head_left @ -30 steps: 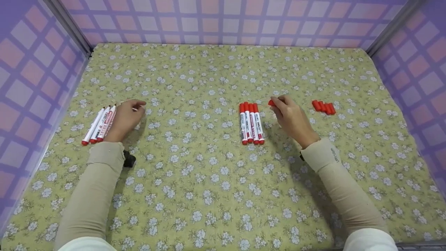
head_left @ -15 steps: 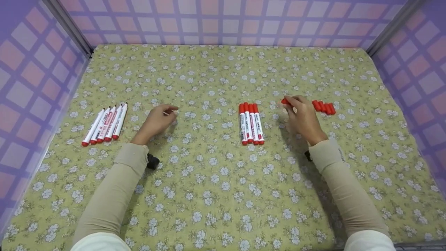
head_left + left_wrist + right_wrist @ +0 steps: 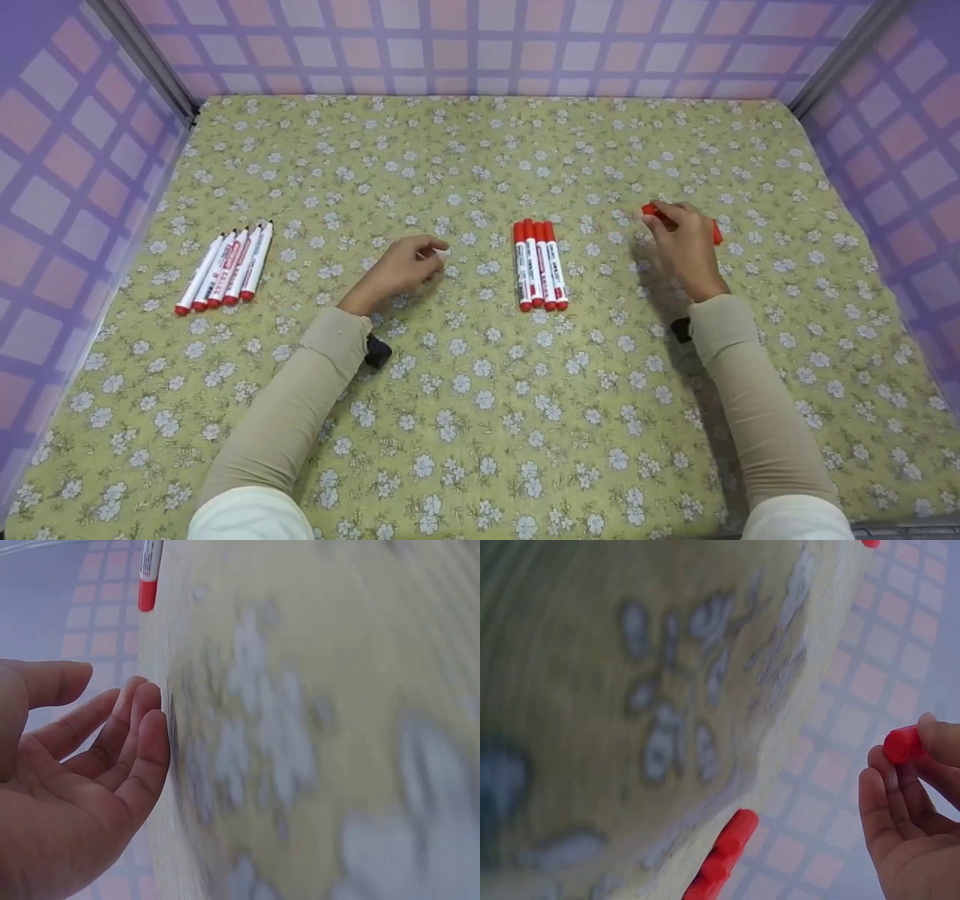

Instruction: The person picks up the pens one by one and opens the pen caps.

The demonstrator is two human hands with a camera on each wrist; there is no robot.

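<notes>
The right hand (image 3: 686, 244) pinches 1 red cap (image 3: 903, 744); the left hand (image 3: 401, 266), with relaxed fingers, is near 4 capped markers (image 3: 544, 264).

Left to right lie uncapped markers (image 3: 229, 266), capped markers (image 3: 544, 265), caps (image 3: 717, 862).

A yellow-green tablecloth (image 3: 450, 165) printed with white flowers lies under soft light, bounded by checked walls in purple, pink and white: a back wall (image 3: 480, 46) at 12 o'clock, side walls at 9 (image 3: 60, 195) and 3 (image 3: 900, 187), gray corner posts at 10 (image 3: 142, 60) and 2 (image 3: 846, 60).
</notes>
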